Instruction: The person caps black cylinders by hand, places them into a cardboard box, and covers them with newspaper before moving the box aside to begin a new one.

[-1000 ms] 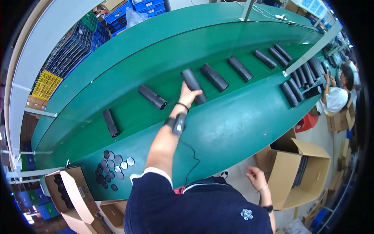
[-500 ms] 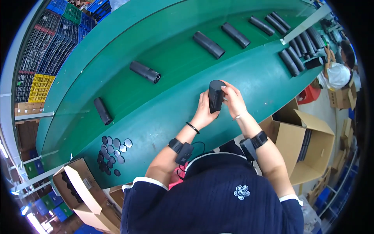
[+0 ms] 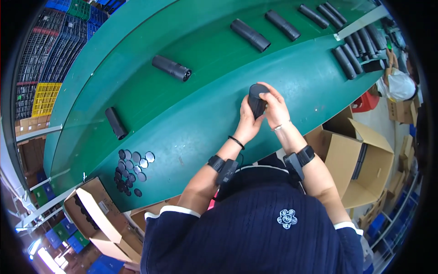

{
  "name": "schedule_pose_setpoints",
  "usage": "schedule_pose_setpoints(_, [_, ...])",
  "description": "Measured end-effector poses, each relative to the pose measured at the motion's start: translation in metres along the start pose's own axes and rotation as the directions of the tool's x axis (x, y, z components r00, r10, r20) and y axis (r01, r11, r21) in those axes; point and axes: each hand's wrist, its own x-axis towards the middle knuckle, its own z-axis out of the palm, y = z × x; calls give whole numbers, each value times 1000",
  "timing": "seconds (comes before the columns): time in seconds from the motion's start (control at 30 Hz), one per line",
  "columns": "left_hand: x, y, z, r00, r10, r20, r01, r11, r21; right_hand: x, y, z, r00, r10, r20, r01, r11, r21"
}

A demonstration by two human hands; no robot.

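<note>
A black cylinder (image 3: 257, 106) with a flat round cap (image 3: 258, 89) on its upper end is held between my two hands over the green worktop (image 3: 205, 132). My left hand (image 3: 248, 122) wraps round its lower side. With its thumb on the cap, my right hand (image 3: 275, 106) grips the upper end. The seam between cap and cylinder is partly covered by my fingers. Loose black discs (image 3: 129, 170) lie scattered on the worktop to the left, well away from both hands.
Several black cylinders (image 3: 171, 68) lie along the green belt (image 3: 205, 55) beyond the worktop. More cylinders (image 3: 344, 62) cluster at the far right near another person (image 3: 397, 84). Open cardboard boxes stand at right (image 3: 342, 164) and lower left (image 3: 98, 219).
Both hands and the cylinder have shifted slightly up and right in view. My right thumb now lies across the cap rather than at its edge. My head view has shifted a little.
</note>
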Motion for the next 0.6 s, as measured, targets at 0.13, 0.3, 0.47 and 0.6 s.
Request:
schedule_pose_setpoints(0.13, [-1, -7, -4, 999, 26, 24, -25, 999, -27, 7, -3, -20, 970, 201, 137, -215, 972, 96])
schedule_pose_setpoints(0.3, [-2, -11, -15, 996, -23, 83, 31, 995, -96, -5, -8, -17, 950, 208, 231, -231, 970, 78])
schedule_pose_setpoints(0.47, [-4, 16, -42, 981, -81, 174, 107, 983, -147, -22, -16, -21, 959, 212, 186, -178, 967, -183])
schedule_pose_setpoints(0.6, [-25, 26, -62, 953, -56, 297, 92, 990, -108, -33, -21, -38, 918, 311, 245, -228, 920, -318])
